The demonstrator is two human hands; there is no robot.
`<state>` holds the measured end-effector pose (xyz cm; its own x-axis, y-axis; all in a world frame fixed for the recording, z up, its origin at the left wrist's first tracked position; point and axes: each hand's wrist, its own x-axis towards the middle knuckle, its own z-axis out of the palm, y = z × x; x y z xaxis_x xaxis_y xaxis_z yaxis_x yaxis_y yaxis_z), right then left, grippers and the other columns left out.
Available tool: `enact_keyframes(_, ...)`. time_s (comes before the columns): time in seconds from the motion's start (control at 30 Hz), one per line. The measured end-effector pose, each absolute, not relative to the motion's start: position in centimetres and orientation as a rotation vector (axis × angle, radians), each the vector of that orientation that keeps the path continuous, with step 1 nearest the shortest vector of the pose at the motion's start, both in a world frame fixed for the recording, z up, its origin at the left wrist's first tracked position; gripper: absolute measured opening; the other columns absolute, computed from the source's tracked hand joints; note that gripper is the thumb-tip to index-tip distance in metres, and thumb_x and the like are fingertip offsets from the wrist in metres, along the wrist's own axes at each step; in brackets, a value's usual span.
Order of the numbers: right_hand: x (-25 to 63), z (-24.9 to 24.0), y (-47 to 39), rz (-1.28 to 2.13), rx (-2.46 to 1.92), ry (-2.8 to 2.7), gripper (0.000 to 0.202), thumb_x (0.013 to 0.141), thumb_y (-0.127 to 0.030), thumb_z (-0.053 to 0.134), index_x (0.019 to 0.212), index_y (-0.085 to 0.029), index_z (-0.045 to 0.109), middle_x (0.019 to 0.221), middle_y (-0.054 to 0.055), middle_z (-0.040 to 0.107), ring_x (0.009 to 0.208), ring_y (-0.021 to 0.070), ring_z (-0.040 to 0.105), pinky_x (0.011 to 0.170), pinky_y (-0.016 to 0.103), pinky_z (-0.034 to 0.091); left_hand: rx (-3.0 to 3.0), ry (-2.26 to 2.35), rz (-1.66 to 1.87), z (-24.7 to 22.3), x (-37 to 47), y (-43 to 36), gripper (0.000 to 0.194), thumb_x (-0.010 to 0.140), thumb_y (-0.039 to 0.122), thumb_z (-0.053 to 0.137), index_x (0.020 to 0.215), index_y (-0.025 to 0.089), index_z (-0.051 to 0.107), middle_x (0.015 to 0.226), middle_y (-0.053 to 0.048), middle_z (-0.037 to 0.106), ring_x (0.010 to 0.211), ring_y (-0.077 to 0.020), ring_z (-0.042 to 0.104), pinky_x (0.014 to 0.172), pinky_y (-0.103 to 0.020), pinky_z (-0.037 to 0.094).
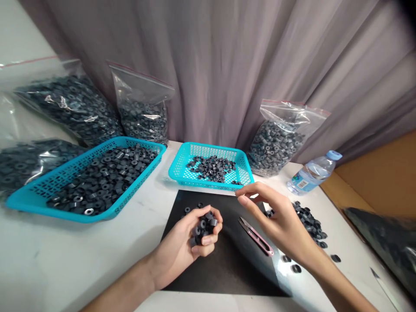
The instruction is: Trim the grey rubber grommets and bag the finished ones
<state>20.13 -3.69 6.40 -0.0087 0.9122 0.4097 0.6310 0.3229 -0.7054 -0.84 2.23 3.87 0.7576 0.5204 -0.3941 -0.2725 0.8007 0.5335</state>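
Note:
My left hand (191, 232) is cupped closed around several small dark grey rings (203, 224), above a black mat (214, 264). To its right, my right hand (271, 212) hovers near the front rim of the middle blue basket (175, 173). Its thumb and index fingertips are pinched close together; whether anything sits between them I cannot make out. Pink-handled thread snips (256, 237) lie on the mat below this hand. A few loose rings (187, 210) rest on the mat behind my left hand. Inside the middle basket is a scattered heap of rings (216, 168).
A larger blue basket (29, 197) full of rings stands at left. Filled zip bags (139, 104) line the back, with another bag (279, 138) at right. A water bottle (313, 173) lies tilted near a loose ring pile (310, 223). A blade-like tool (385, 284) lies at far right.

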Motion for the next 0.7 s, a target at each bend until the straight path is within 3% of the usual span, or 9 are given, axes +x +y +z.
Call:
enact_keyframes(0.1,21.1,5.0,-4.6,0.344,-1.437,-1.781,0.013,0.1,-0.029,0.053,0.107,-0.022,0.062,0.101,0.006,0.065,0.084,0.0172,0.062,0.078,0.032,0.052,0.464,0.531,0.434,3.9,-0.9,2.4,0.025,0.096,0.032,0.055,0.089,0.01,0.065,0.075,0.0,0.046,0.054,-0.0033,0.035,0.045,-0.017,0.016)
enact_keyframes(0.3,23.6,0.9,-6.7,0.205,-1.485,-1.772,0.013,0.101,-0.021,0.048,0.106,-0.022,0.06,0.101,0.008,0.065,0.093,0.0202,0.065,0.08,0.033,0.055,0.503,0.413,0.384,4.6,-0.5,2.7,0.027,0.097,0.032,0.052,0.088,0.01,0.065,0.072,0.0,0.043,0.053,-0.0041,0.032,0.045,-0.018,0.015)
enact_keyframes(0.47,24.1,0.3,-7.4,0.054,-1.477,-1.809,0.017,0.101,-0.017,0.045,0.108,-0.022,0.06,0.103,0.01,0.065,0.093,0.0209,0.067,0.08,0.033,0.057,0.618,0.421,0.332,5.6,0.7,3.3,0.028,0.098,0.035,0.051,0.087,0.012,0.063,0.071,0.002,0.04,0.053,-0.0042,0.028,0.045,-0.019,0.017)
enact_keyframes(0.7,24.7,0.0,-6.5,-0.174,-1.406,-1.851,0.018,0.099,-0.014,0.045,0.11,-0.02,0.059,0.098,0.008,0.066,0.087,0.0193,0.067,0.075,0.03,0.057,1.36,0.403,0.494,11.4,9.1,10.8,0.027,0.094,0.04,0.058,0.084,0.015,0.059,0.068,0.004,0.039,0.05,-0.0042,0.026,0.044,-0.018,0.015)
